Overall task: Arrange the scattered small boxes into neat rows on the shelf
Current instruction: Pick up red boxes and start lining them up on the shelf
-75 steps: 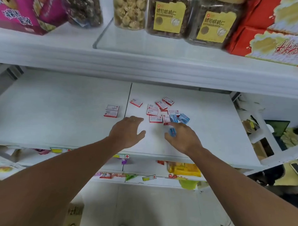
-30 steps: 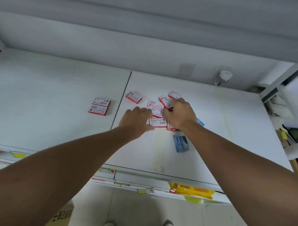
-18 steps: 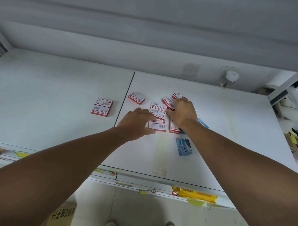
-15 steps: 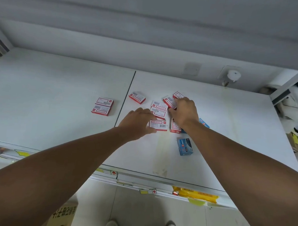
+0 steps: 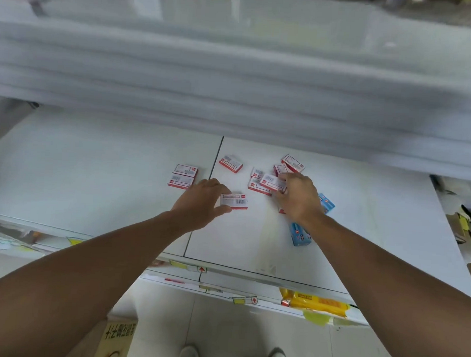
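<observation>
Small red-and-white boxes lie scattered on the white shelf (image 5: pixel 94 172). My left hand (image 5: pixel 201 203) pinches one red box (image 5: pixel 234 201) between thumb and fingers. My right hand (image 5: pixel 298 197) grips another red box (image 5: pixel 273 182) lifted above the loose cluster (image 5: pixel 257 186). Two red boxes (image 5: pixel 183 176) sit side by side to the left of the shelf seam. A single red box (image 5: pixel 230 163) lies just right of the seam. Two more (image 5: pixel 293 163) lie at the back. One blue box (image 5: pixel 300 235) lies by my right wrist, another blue box (image 5: pixel 326 204) behind it.
The upper shelf's front edge (image 5: pixel 233 83) hangs low and blurred over the back of the working shelf. Price tags and a yellow packet (image 5: pixel 318 306) sit below the front edge. A cardboard box (image 5: pixel 116 340) stands on the floor.
Both hands have each taken up a red box from the cluster; the left one has drawn its box toward the left. The view tilted, bringing the upper shelf edge lower.
</observation>
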A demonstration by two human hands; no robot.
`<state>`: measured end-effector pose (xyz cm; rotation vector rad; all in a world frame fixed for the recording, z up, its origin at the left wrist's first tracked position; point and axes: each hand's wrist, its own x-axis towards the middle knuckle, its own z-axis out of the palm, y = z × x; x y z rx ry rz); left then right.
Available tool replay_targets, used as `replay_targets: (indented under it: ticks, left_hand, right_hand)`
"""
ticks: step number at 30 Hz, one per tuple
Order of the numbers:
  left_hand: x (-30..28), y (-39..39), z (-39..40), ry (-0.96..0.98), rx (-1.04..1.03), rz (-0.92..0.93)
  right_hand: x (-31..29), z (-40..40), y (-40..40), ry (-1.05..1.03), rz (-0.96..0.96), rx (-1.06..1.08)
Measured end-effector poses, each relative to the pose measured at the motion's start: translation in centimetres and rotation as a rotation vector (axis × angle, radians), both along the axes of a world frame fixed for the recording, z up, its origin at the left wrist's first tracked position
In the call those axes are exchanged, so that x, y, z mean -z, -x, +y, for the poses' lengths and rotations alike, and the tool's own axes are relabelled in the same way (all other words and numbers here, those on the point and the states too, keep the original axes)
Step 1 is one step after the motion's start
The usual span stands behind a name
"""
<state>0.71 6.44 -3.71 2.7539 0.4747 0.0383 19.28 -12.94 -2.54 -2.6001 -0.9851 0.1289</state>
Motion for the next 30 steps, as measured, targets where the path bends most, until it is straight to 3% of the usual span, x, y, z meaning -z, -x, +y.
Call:
replay_targets:
  ticks: [15,30]
  left_hand:
    - [-6.3,7.0,1.1,-0.008,0.076,-0.005]
    - [-7.7,17.1,-5.3,-0.025,-0.188,0.039]
  right_hand:
    - [-6.0,-1.6,7.5,-0.039,-0.016,-0.003]
    - [-6.2,-2.7,12.1,-0.146,0.109,-0.268]
